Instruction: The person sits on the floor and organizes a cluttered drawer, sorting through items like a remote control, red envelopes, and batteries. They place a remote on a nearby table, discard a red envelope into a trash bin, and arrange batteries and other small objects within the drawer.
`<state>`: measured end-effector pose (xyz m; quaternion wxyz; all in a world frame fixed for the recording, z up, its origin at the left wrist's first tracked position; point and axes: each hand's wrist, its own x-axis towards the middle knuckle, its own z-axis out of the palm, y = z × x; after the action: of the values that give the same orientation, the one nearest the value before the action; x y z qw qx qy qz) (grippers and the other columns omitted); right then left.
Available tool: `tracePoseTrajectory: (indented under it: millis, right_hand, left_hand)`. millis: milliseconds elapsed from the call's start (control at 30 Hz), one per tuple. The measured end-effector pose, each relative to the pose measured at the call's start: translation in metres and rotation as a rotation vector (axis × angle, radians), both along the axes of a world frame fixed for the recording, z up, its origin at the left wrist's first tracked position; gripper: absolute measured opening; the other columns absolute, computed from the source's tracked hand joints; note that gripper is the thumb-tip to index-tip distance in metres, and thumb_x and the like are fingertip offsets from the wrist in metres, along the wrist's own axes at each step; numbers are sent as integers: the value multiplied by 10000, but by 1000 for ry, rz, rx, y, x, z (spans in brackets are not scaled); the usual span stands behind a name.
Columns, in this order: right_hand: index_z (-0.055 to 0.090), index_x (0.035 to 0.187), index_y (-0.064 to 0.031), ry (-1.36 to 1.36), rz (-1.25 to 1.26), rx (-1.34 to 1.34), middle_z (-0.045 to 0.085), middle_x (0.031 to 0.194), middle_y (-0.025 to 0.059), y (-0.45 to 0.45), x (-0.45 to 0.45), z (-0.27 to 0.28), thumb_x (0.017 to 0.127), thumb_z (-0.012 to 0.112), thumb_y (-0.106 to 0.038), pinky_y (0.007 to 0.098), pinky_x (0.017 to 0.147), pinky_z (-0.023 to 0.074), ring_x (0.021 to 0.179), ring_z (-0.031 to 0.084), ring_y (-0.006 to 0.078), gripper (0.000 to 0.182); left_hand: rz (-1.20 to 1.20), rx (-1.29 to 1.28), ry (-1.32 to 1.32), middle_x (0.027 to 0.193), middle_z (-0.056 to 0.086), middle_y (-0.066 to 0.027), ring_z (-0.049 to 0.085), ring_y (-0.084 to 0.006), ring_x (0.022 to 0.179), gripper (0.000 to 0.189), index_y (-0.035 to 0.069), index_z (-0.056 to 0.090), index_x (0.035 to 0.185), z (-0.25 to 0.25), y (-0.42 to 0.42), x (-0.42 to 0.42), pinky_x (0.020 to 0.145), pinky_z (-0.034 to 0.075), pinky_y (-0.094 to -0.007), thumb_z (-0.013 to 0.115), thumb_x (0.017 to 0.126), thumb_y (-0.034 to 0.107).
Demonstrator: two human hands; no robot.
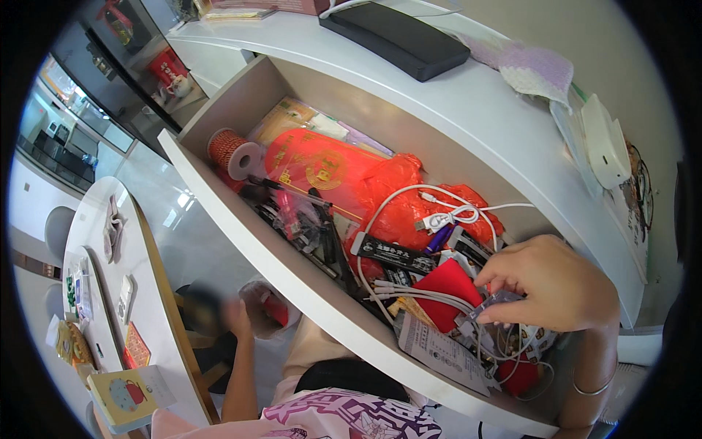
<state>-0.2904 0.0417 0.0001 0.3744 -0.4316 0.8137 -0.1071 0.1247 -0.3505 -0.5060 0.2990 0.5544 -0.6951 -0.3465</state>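
Note:
My right hand (540, 285) is over the right part of the pulled-out drawer (263, 247), its fingers pinching a small clear plastic piece (496, 302). Under and beside it lie a red pouch (449, 291), tangled white cables (422, 291), a white sheet with print (439, 343) and black sachets (392, 253). Farther left are red plastic bags (395, 175), red envelopes (321, 164), pens (329, 236) and a spool of red cord (233, 153). My left hand (238, 318) hangs low outside the drawer, beside a bag-lined bin (269, 307); whether it holds anything cannot be made out.
On the white cabinet top (307, 41) stand a black box (395, 38), a lilac and white cloth (532, 71) and a white device (603, 142). At the left a table (148, 307) bears a remote control (126, 299), a cloth and a yellow box (123, 398).

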Motion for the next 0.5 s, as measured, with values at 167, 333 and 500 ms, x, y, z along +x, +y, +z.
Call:
tracePoseTrajectory:
  millis: [167, 333, 500]
  right_hand:
    - [622, 983, -4, 196, -191, -390, 640, 904, 128, -18, 13, -25, 859, 669, -160, 390, 789, 480, 937, 609, 324, 205]
    - [578, 1052, 30, 345, 35, -568, 606, 1007, 172, -32, 30, -71, 861, 603, -97, 411, 853, 481, 977, 593, 328, 231]
    - [585, 1003, 30, 410, 22, -356, 614, 1005, 183, -32, 27, -59, 840, 547, -55, 414, 870, 480, 986, 596, 327, 187]
  left_hand:
    - [58, -143, 326, 1104, 646, -106, 606, -156, 992, 228, -18, 581, 1120, 189, 26, -122, 908, 471, -278, 611, 950, 131]
    - [-244, -404, 738, 1071, 653, -130, 620, -214, 1036, 191, -20, 585, 1076, 355, 71, -206, 943, 470, -329, 502, 984, 126]
    - [-760, -565, 776, 951, 688, -163, 670, -223, 942, 144, -53, 614, 988, 432, 93, -255, 898, 506, -339, 565, 900, 50]
